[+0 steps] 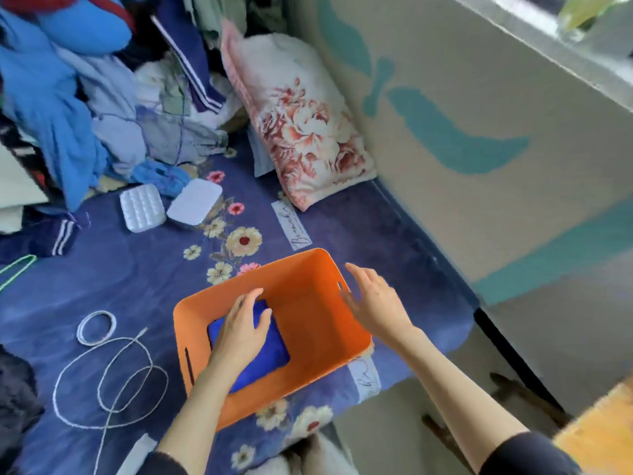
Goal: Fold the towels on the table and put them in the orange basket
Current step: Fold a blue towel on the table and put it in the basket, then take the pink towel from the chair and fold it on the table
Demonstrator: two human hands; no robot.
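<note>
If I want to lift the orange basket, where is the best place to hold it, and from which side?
Probably by the slot handles cut into the two short walls of the orange basket: one beside the right hand, one on the opposite wall. Come from outside each end, fingers hooked through. The walls are smooth, and the blue towel lies inside.

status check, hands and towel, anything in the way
Left hand flat on the folded blue towel inside the orange basket. Right hand open, empty, over the basket's right rim. Nothing blocking.
</note>
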